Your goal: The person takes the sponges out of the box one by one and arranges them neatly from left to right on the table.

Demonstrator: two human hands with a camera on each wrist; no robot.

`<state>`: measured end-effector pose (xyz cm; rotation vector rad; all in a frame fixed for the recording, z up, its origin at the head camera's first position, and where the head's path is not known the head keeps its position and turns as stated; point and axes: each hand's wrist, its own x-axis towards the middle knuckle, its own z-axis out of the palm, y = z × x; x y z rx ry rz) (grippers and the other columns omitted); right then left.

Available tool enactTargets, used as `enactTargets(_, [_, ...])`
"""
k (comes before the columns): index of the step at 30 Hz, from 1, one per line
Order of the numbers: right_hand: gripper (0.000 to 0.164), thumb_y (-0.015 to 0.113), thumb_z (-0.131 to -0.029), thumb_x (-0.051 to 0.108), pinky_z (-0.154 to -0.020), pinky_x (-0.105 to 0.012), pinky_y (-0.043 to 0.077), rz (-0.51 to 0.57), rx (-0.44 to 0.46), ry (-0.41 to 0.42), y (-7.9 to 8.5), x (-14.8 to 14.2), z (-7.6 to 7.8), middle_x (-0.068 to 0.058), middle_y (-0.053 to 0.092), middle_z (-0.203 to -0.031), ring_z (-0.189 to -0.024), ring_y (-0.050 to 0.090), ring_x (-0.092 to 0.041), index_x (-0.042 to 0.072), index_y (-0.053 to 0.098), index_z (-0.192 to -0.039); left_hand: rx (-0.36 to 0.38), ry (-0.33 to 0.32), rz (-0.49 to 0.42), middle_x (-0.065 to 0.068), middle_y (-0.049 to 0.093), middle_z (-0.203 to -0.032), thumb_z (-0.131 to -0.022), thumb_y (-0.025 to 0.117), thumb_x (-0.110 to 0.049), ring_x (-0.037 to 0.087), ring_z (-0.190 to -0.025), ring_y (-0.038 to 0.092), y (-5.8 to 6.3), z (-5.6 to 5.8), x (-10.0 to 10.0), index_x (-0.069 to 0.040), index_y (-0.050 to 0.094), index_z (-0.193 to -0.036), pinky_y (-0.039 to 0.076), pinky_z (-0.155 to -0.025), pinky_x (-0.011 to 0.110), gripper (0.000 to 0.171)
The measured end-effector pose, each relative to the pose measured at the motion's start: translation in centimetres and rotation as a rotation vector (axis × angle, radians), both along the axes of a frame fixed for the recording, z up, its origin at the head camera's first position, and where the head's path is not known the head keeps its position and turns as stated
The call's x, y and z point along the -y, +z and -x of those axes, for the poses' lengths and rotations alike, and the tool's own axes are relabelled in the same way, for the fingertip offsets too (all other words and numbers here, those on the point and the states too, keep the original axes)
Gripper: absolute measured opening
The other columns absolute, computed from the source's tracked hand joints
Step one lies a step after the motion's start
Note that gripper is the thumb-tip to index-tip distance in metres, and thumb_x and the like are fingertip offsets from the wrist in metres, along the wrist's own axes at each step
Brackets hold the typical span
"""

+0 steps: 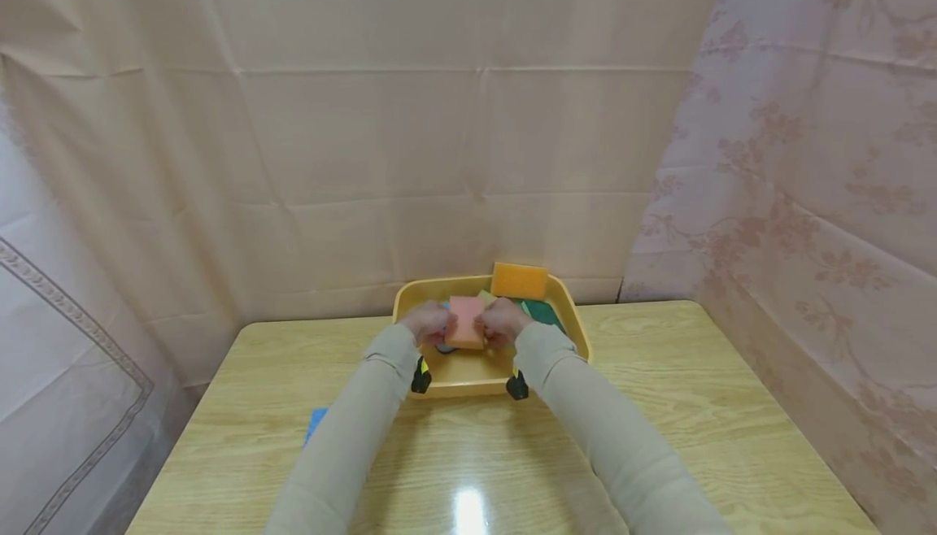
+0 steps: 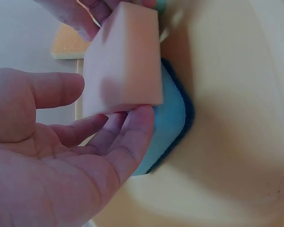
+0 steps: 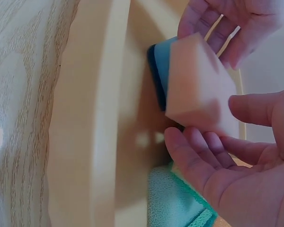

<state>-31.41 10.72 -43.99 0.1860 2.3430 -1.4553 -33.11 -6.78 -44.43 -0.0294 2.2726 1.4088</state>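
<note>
A pink block sponge (image 1: pixel 465 322) is held up over the yellow tray (image 1: pixel 457 389), between both hands. My left hand (image 1: pixel 427 322) holds one end, its fingertips under the edge and its thumb by the broad face. At the other end my right hand (image 1: pixel 505 319) grips it, thumb against the face and fingers below. Behind the pink sponge in the left wrist view lies a light blue sponge (image 2: pixel 168 127) with a dark blue scouring layer. A green-edged, pale sponge (image 3: pixel 175 198) shows beneath the right hand in the right wrist view.
An orange sponge (image 1: pixel 519 280) leans on the tray's back rim. A dark green pad (image 1: pixel 543 315) lies at the tray's right side. On the wooden table (image 1: pixel 659 405), a blue item (image 1: pixel 315 421) is partly hidden by the left sleeve. A beige curtain (image 1: pixel 439 128) hangs behind the table.
</note>
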Motion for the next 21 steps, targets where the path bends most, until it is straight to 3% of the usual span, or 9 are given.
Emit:
enactTargets(3, [0.010,0.061,-0.095,0.006,-0.091,-0.049,0.056,-0.024,-0.024,0.020,-0.07,0.07,-0.12,-0.011,0.054,-0.082,-0.081,0.060,-0.028,-0.004,0.064,-0.097,-0.009,0.000,-0.016,0.009,0.054,-0.100,-0.096,0.055,-0.007,0.020,-0.084,0.057,-0.05,0.00,-0.05,0.001,0.059,-0.103,0.056,-0.085,0.037,0.011])
enactTargets(7, [0.014,0.061,-0.098,0.007,-0.092,-0.051,0.055,-0.004,-0.026,0.009,-0.26,0.16,0.12,-0.014,0.055,-0.092,-0.099,0.062,-0.036,-0.003,0.062,-0.108,-0.017,0.002,-0.068,0.008,0.056,-0.093,-0.091,0.052,0.000,0.019,-0.078,0.059,-0.15,0.25,-0.12,0.000,0.059,-0.095,0.057,-0.077,0.034,0.009])
enactTargets(11, [0.020,0.060,-0.098,0.007,-0.089,-0.051,0.057,0.024,-0.028,-0.012,-0.22,0.19,0.17,-0.012,0.053,-0.092,-0.093,0.060,-0.031,-0.002,0.060,-0.116,-0.005,0.012,-0.114,0.008,0.057,-0.088,-0.092,0.050,0.002,0.017,-0.075,0.059,-0.12,0.40,-0.17,0.001,0.059,-0.093,0.055,-0.070,0.031,0.009])
enactTargets(17, [0.018,0.060,-0.100,0.010,-0.082,-0.048,0.059,0.059,-0.031,-0.038,-0.13,0.28,0.02,-0.010,0.052,-0.084,-0.078,0.058,-0.024,-0.002,0.060,-0.113,-0.032,0.026,-0.091,0.009,0.059,-0.092,-0.098,0.052,-0.002,0.018,-0.077,0.060,0.13,0.12,0.00,0.007,0.063,-0.113,0.057,-0.074,0.033,0.021])
enactTargets(21, [0.025,0.060,-0.101,0.010,-0.082,-0.048,0.060,0.079,-0.027,-0.052,-0.16,0.45,0.15,-0.014,0.059,-0.095,-0.081,0.062,-0.027,-0.004,0.061,-0.121,-0.057,0.043,-0.051,0.012,0.063,-0.101,-0.100,0.053,-0.004,0.019,-0.080,0.061,0.06,-0.06,0.21,0.007,0.064,-0.122,0.058,-0.076,0.034,0.027])
